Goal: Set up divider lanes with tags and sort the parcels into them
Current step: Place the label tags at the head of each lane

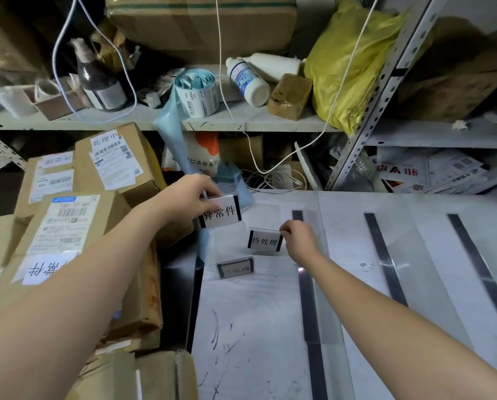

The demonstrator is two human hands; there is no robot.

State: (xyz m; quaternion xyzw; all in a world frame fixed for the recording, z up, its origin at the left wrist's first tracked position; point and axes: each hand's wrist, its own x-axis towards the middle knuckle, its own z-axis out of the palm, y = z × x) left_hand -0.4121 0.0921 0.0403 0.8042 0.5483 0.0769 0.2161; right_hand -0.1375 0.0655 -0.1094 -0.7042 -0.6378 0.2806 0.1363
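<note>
Here, the left hand (191, 197) pinches one tag (221, 212) above the white table (256, 327) while the right hand (297, 238) grips a second tag (265, 241), likely for the dividers (309, 284); a third tag (235, 267) lies flat, parcels (68, 226) stacked left.

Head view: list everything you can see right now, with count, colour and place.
Tags: three, white with black edges; two held, one on the table.
Table: one, white, lower right.
Strips: three, black, on the table.
Parcels: several, brown, stacked left.
Bottles: two white, one brown, on the shelf.
Label roll: one, blue-backed, on the shelf.
Bag: one, yellow, shelf right.
Cables: white, hanging.
Left hand: holds the far tag.
Right hand: pinches the middle tag.
</note>
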